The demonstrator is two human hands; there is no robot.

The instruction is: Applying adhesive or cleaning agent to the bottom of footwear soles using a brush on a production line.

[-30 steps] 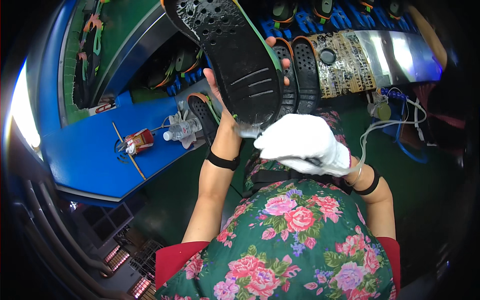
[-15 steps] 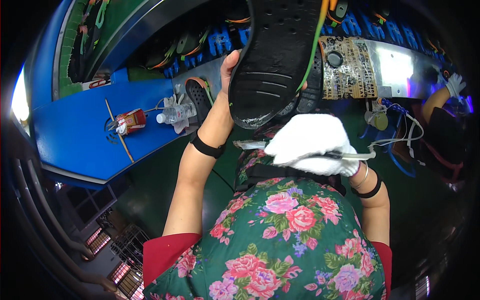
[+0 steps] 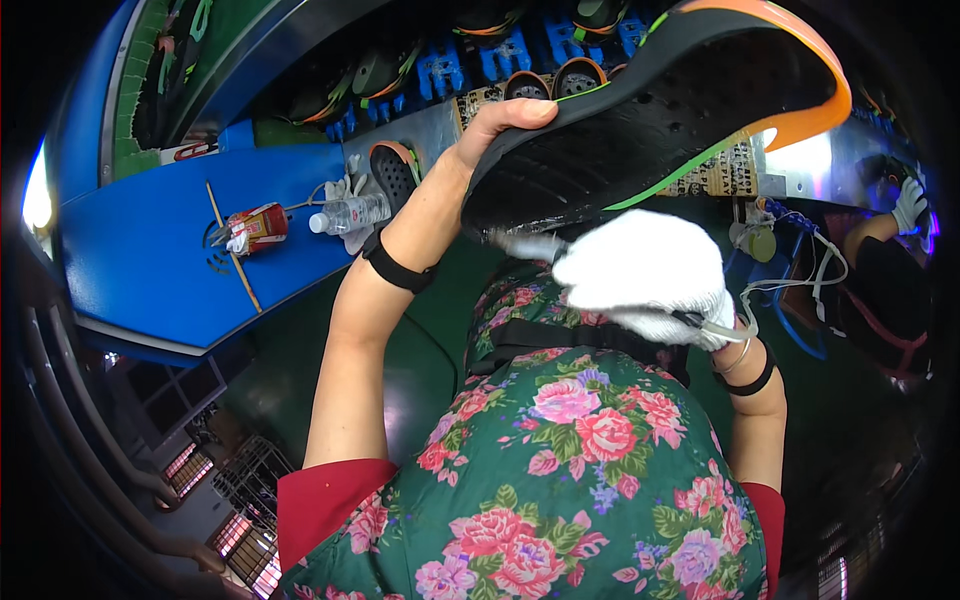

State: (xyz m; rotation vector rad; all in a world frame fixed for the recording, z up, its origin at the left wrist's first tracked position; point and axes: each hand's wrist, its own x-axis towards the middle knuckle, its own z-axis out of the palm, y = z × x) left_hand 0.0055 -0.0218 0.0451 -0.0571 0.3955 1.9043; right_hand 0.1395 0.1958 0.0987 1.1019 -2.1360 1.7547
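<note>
Left hand [image 3: 497,125] grips one black shoe sole [image 3: 650,110] with an orange and green rim, raised at 1 o'clock.

The white-gloved right hand [image 3: 645,272] is closed on a thin tool [image 3: 525,244], its tip blurred against the sole. On the blue table [image 3: 140,260] at 10 o'clock lie one clear plastic bottle [image 3: 348,214], one red-and-white can [image 3: 255,228] and one wooden stick [image 3: 231,250].

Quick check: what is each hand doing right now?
Left hand: bare, gripping the black shoe sole.
Right hand: white-gloved, closed on a thin tool.
</note>
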